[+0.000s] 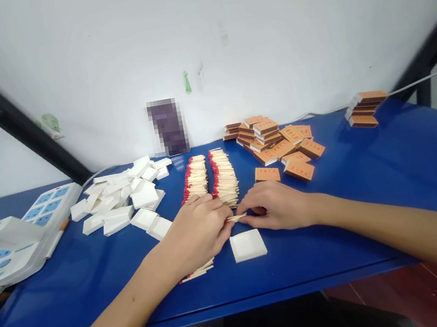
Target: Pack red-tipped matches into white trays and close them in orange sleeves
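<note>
Between my two hands lies a small bunch of matches [236, 217], pale sticks pinched at both ends. My left hand [202, 227] closes on the left end, its fingers bent. From the right, my right hand [273, 204] pinches the other end between thumb and fingers. Just below them a white matchbox tray [248, 245] rests on the blue table. Beyond my hands stand two long rows of red-tipped matches, a left row [195, 175] and a right row [223, 176]. More loose matches [199, 272] show under my left wrist, partly hidden.
A heap of white trays [123, 193] spreads at the left. Orange matchboxes [277, 139] are piled at the back right, with a small stack [366, 108] farther right. A power strip [29, 234] with a plugged-in adapter lies at the far left. The table's front edge [266, 296] runs below.
</note>
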Tool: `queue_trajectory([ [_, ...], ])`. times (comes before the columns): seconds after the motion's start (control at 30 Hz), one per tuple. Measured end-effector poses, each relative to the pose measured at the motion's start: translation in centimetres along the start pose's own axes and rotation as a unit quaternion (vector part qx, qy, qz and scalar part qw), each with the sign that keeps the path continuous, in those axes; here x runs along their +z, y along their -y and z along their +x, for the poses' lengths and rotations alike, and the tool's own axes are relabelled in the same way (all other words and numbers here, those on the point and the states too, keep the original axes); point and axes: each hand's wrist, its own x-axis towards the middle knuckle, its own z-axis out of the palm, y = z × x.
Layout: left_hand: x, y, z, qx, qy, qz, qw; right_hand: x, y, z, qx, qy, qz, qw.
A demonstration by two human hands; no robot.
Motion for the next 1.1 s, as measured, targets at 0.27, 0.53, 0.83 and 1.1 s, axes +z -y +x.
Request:
queue_trajectory([
  [0.27,-0.13,0.21,0.06,-0.007,0.007,-0.010,1.000,0.18,-0.06,0.06,0.014,-0.005,-0.006,1.000],
  [0.53,0.08,0.28,0.02,-0.004,-0.002,-0.013,1.000,0.47,-0.22,-0.04,0.010,-0.016,-0.016,1.000],
  [0.83,-0.09,0.29,0.18,0.000,0.012,-0.012,1.000,0.45,-0.13,-0.02,0.018,-0.019,-0.001,1.000],
  [1.1,0.05,0.33,0.16,0.004,0.009,-0.004,1.000,0.18,-0.11,-0.04,0.022,-0.002,0.012,1.000],
])
